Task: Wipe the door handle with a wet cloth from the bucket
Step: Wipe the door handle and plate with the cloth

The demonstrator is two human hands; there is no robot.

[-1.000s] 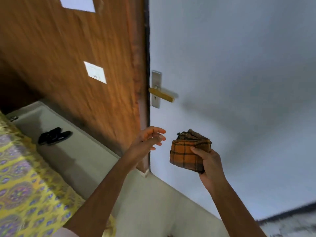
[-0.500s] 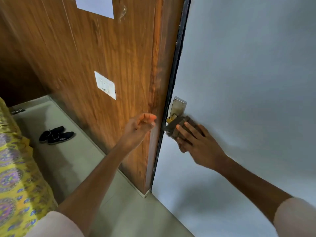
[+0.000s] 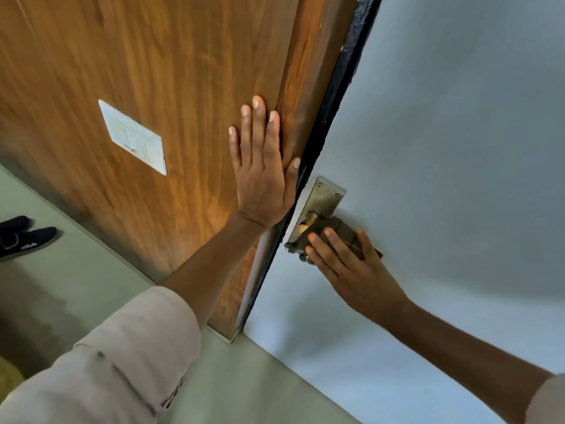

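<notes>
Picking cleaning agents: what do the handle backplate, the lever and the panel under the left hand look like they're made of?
Backplate: brushed silvery metal, likely steel, with visible screw heads. Lever: brass-coloured metal, glossy, mostly under the cloth. Panel: wood-grain surface, semi-gloss; veneer or laminate, cannot tell.

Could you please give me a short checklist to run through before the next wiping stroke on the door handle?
1. Cloth on the handle: ok. The cloth is wrapped over the door handle, whose brass end shows by the metal plate.
2. Grip on the cloth: ok. The right hand presses it with fingers closed over it.
3. Bracing: ok. The left hand lies flat and open on the wooden panel beside the door edge.
4. Cloth wet enough: cannot tell. It looks dark, but no drips show.
5. Whole lever covered: cannot tell. Most of it is hidden under cloth and hand.
6. Bucket within reach: cannot tell. It is out of view.
</notes>
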